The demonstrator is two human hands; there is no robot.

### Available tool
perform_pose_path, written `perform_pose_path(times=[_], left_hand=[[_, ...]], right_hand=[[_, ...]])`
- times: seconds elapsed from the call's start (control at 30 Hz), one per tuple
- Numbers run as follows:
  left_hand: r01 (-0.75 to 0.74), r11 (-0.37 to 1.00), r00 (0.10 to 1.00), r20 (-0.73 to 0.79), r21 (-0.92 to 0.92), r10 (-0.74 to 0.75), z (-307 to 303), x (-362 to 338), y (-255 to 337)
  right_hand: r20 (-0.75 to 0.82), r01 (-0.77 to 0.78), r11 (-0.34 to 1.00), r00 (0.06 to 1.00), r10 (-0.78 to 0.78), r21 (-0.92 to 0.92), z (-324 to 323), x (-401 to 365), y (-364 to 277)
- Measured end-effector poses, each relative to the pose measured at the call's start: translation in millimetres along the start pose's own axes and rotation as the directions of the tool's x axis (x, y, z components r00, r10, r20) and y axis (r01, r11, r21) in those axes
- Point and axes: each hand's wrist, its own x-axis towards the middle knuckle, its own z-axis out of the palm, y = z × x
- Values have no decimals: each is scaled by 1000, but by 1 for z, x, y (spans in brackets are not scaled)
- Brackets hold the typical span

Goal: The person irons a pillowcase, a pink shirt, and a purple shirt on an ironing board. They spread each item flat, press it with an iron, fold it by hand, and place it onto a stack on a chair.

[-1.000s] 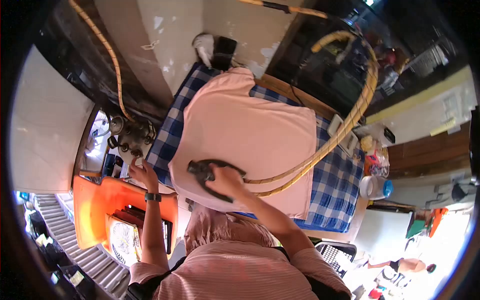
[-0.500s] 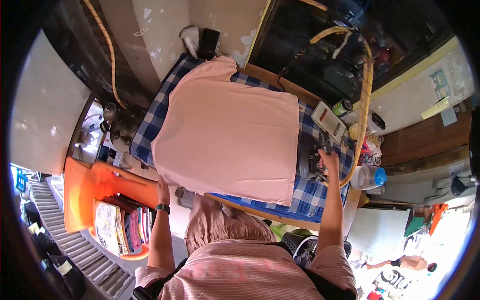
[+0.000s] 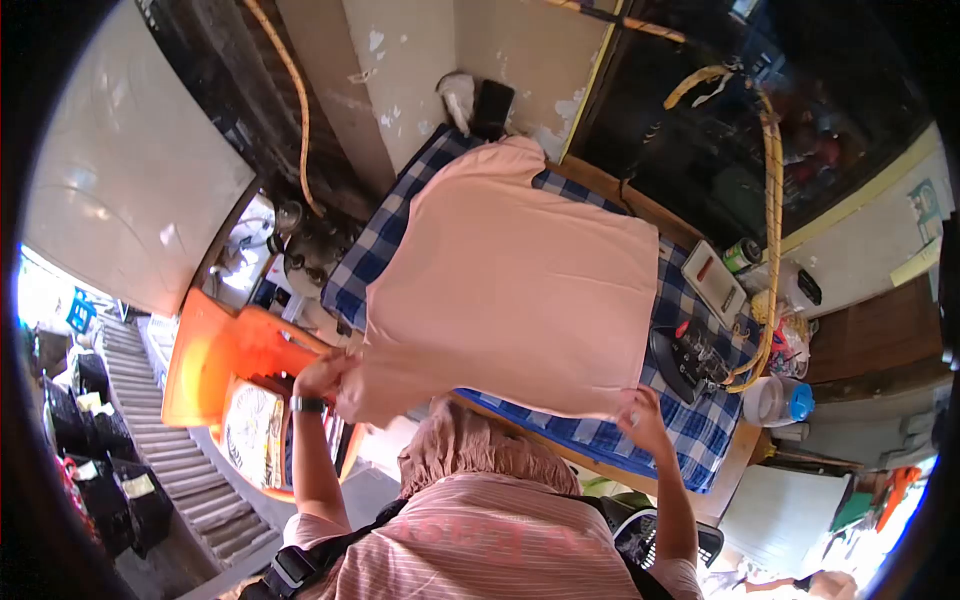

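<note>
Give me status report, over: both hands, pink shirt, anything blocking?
Left hand grips shirt at near left corner; right hand at near right corner, grip unclear. Rest spread on checked cloth. Iron beside shirt, right side.

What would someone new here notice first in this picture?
Probably the big pale pink garment, spread in the middle over a blue checked cloth, its near left corner gathered in the left hand. Next, the bright orange chair at the left, with folded fabrics on it. Then the dark iron, resting on the cloth just right of the garment.
</note>
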Motion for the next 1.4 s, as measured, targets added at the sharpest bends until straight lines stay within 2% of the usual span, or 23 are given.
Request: perform_pose_path(times=[0.03, 0.1, 0.17, 0.2, 0.27, 0.3, 0.33, 0.37, 0.43, 0.5, 0.57, 0.6, 0.67, 0.7, 0.77, 0.93, 1.1, 1.17, 1.2, 1.23, 1.3, 1.37, 1.4], left_hand=[[-110, 992, 993, -26, 63, 112, -14, 35, -11], [-302, 841, 951, -80, -450, 298, 26, 61, 69], [-173, 577, 932, 57, -798, 358, 44, 94, 132], [-171, 579, 929, 65, -797, 364, 39, 113, 147], [-520, 618, 834, -193, -589, 518, 37, 166, 154], [-523, 611, 828, -187, -594, 528, 28, 201, 131], [-665, 742, 717, -203, 88, 667, 10, 241, 98], [-487, 484, 620, -103, 727, 778, 2, 260, 78], [-212, 599, 774, -241, 772, 585, 13, 244, 62], [-167, 623, 784, -280, 764, 554, 17, 240, 54], [-127, 643, 797, -308, 755, 519, 21, 238, 54], [-115, 610, 787, -303, 784, 537, 20, 236, 54], [-164, 548, 784, -229, 820, 576, 7, 243, 51], [-170, 544, 790, -216, 821, 573, -3, 243, 52], [-291, 565, 845, -69, 772, 530, -22, 234, 58], [-480, 636, 777, -43, 605, 628, -35, 187, 66], [-415, 571, 818, 15, 708, 575, -41, 143, 24], [-441, 383, 714, 59, 812, 698, -37, 141, 1], [-406, 357, 701, 35, 841, 713, -34, 137, -5], [-414, 351, 702, 50, 840, 710, -32, 136, -9], [-283, 354, 644, -97, 891, 759, -26, 133, -14], [-239, 374, 683, -119, 896, 721, -21, 134, -21], [-203, 294, 618, -111, 934, 778, -15, 136, -24]], right_hand=[[14, -126, 953, 992, 127, 277, 0, 7, 11], [14, -568, 730, 792, 610, 380, -18, 49, 13], [-267, -296, 782, 824, 500, 548, -24, 94, -4], [-277, -296, 784, 819, 502, 547, -12, 98, 9], [-300, -509, 797, 744, 597, 325, 17, 111, 58], [-200, -580, 757, 738, 645, 301, 10, 114, 46], [-220, -591, 755, 726, 651, 285, 21, 112, 58], [-238, -604, 750, 713, 660, 270, 32, 110, 72], [-274, -651, 744, 696, 664, 149, 34, 112, 65], [-308, -704, 710, 668, 677, 34, 42, 115, 53], [-467, -533, 824, 688, 555, 193, 50, 118, 42], [-474, -550, 813, 673, 567, 192, 53, 120, 41], [-666, -269, 961, 707, 238, 59, 56, 127, 40], [-667, -282, 958, 703, 248, 59, 46, 125, 32], [-345, -513, 835, 834, 430, -199, 29, 116, 16], [-310, -445, 888, 866, 393, -119, 14, 74, -8], [-349, -380, 922, 876, 332, -77, 35, 9, -47], [-325, -475, 876, 843, 429, -78, 60, -9, -51], [-109, -668, 728, 744, 660, -151, 65, -16, -54], [-112, -679, 719, 734, 670, -147, 71, -19, -56], [-335, -582, 719, 811, 480, -380, 76, -16, -62], [-228, -591, 747, 806, 546, -303, 75, -13, -69], [-228, -503, 814, 863, 451, -291, 74, -9, -73]])
